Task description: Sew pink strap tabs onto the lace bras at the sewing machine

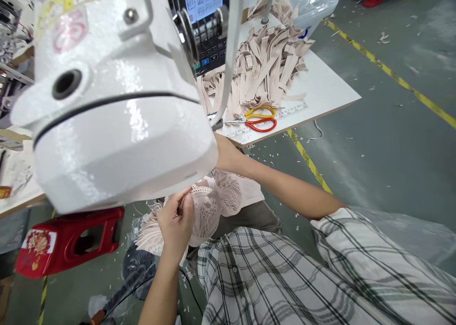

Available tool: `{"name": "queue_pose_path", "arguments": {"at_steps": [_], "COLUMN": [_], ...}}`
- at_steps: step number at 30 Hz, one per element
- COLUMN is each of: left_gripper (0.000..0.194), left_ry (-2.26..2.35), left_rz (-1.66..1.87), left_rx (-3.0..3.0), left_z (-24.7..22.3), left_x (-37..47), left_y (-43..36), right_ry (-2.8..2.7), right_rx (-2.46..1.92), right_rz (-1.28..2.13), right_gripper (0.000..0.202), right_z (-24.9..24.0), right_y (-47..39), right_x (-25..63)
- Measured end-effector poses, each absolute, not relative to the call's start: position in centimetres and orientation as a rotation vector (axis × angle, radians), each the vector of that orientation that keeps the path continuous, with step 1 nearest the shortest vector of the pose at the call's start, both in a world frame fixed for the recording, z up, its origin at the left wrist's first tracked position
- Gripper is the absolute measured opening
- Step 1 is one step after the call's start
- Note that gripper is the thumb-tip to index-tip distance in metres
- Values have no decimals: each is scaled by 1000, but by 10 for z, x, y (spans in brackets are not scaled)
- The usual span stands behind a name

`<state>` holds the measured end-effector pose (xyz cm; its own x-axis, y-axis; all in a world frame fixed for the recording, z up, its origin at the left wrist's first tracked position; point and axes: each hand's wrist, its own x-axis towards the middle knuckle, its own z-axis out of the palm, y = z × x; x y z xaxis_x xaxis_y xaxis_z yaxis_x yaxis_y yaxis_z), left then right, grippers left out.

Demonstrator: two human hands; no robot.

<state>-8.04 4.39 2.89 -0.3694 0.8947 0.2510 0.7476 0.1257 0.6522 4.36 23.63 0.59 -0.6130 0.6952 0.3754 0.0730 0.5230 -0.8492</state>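
Observation:
A pale pink lace bra (206,215) hangs below the head of a white sewing machine (124,139), over my lap. My left hand (178,218) is closed in a pinch on the scalloped top edge of one lace cup. My right hand (226,154) reaches behind the machine head from the right, and its fingers are hidden there, so what it touches does not show. The needle area is also covered by the machine head.
Yellow-and-red-handled scissors (261,118) lie on the white table (331,90), beside a heap of beige fabric strips (267,66). Behind them stands a clear plastic bin (313,4). A control screen (204,4) sits behind the machine. A red stool (71,244) is at lower left.

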Motion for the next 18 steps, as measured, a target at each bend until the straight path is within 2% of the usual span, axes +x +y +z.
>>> {"name": "queue_pose_path", "arguments": {"at_steps": [8, 18], "left_gripper": [20, 24], "left_ry": [2179, 2205], "left_rz": [1102, 1026], "left_rx": [1608, 1652], "left_z": [24, 26], "left_x": [-87, -79], "left_y": [46, 57], "right_ry": [-2026, -2030], "right_rx": [-657, -644], "right_rz": [1059, 1058], "right_gripper": [12, 2], "right_z": [11, 10], "right_y": [231, 235], "right_x": [43, 51]}}
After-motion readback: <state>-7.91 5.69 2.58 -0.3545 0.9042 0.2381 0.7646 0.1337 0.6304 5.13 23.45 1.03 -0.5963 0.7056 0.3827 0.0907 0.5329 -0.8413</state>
